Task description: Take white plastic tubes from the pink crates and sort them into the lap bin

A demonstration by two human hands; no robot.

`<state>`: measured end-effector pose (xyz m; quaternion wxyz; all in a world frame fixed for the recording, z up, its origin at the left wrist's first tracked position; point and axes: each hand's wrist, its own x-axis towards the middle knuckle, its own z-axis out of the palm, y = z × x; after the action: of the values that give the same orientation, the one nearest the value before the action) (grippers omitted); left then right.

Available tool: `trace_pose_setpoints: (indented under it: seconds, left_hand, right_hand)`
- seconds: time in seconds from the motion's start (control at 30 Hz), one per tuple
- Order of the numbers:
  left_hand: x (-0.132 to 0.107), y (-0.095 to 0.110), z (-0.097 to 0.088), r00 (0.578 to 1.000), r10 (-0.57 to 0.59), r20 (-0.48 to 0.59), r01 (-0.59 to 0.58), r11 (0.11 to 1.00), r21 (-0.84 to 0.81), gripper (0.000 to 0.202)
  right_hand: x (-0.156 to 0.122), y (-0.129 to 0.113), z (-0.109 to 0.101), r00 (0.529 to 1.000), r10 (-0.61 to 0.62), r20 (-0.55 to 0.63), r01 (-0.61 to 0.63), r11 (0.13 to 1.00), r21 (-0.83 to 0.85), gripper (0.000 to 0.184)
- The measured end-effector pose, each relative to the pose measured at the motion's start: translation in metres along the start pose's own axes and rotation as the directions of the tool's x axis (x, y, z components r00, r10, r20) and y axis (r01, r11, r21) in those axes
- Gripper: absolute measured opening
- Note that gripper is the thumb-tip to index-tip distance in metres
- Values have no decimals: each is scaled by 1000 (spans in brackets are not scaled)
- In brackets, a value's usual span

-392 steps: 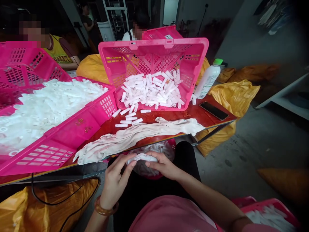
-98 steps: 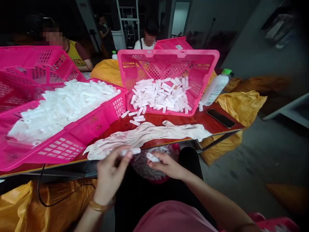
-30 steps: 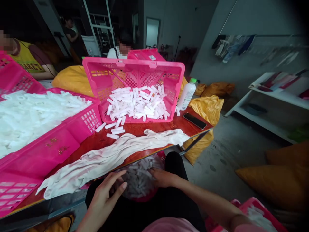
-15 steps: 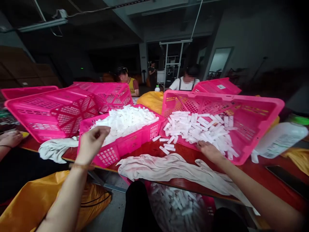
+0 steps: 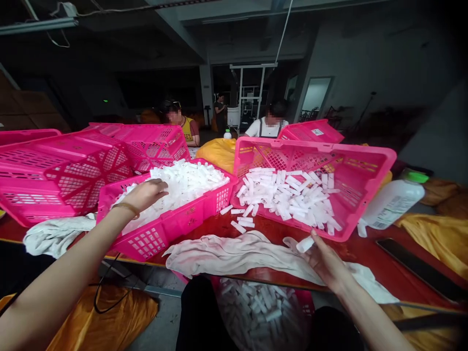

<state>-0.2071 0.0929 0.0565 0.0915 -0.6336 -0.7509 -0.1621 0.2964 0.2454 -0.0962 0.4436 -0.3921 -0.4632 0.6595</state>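
Note:
My left hand (image 5: 146,194) reaches over the left pink crate (image 5: 190,214), its fingers bent down against a heap of short white plastic tubes (image 5: 190,180). Whatever those fingers may hold is hidden. In front of the tipped pink crate (image 5: 365,195), my right hand (image 5: 325,261) pinches one white tube (image 5: 304,244) between thumb and fingers, above a crumpled pale cloth (image 5: 230,256). More white tubes (image 5: 292,195) lie spread inside the tipped crate. Several loose tubes (image 5: 243,224) rest on the red table between the two crates.
Other pink crates (image 5: 73,165) lie on their sides at the left. A white jug with a green cap (image 5: 395,202) and a dark phone (image 5: 417,268) are at the right. Below the table edge sits a container of tubes (image 5: 259,312). People sit across the table.
My left hand has moved forward onto the tube heap. My right hand has drawn back from the tipped crate's edge and now shows a tube in its fingers. The view has shifted right.

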Motion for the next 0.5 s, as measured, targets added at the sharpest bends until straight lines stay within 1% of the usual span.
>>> trace_pose_setpoints:
  seconds: [0.07,0.1,0.13,0.17,0.2,0.23,0.27,0.3,0.37,0.43,0.5]
  left_hand:
    - [-22,27,-5,990,-45,-137,39,998,-52,32]
    - [-35,45,-3,971,-96,-217,70,989,-127,36]
    - [-49,65,1,949,-160,-272,95,967,-238,38]
    - [-64,86,8,929,-229,-292,114,925,-362,38]
    - [-78,109,18,917,-288,-277,128,868,-480,37]
    - [-92,132,30,914,-328,-239,139,806,-576,35]
    - [-105,154,42,917,-348,-197,147,752,-642,33]
    - [-117,176,55,926,-343,-157,149,715,-683,31]
    - [-136,213,79,954,-281,-108,122,689,-715,28]
    - [-146,240,97,983,-156,-96,41,698,-715,23]
    - [-151,257,108,995,-6,-101,-68,696,-715,19]
  right_hand:
    - [-21,4,10,984,166,62,-174,974,143,37]
    - [-32,6,17,970,224,93,-239,951,198,37]
    - [-42,9,25,956,259,137,-285,931,227,37]
    - [-53,13,34,939,279,198,-321,919,228,37]
    - [-64,16,42,917,289,275,-348,916,199,38]
    - [-73,20,50,890,288,354,-356,924,143,37]
    - [-82,23,56,868,268,417,-328,941,77,37]
    - [-89,26,61,849,247,467,-282,959,5,35]
    - [-101,29,64,827,199,525,-161,980,-118,33]
    - [-110,30,60,817,156,555,-54,979,-196,32]
    - [-117,30,53,808,104,579,46,970,-238,32]
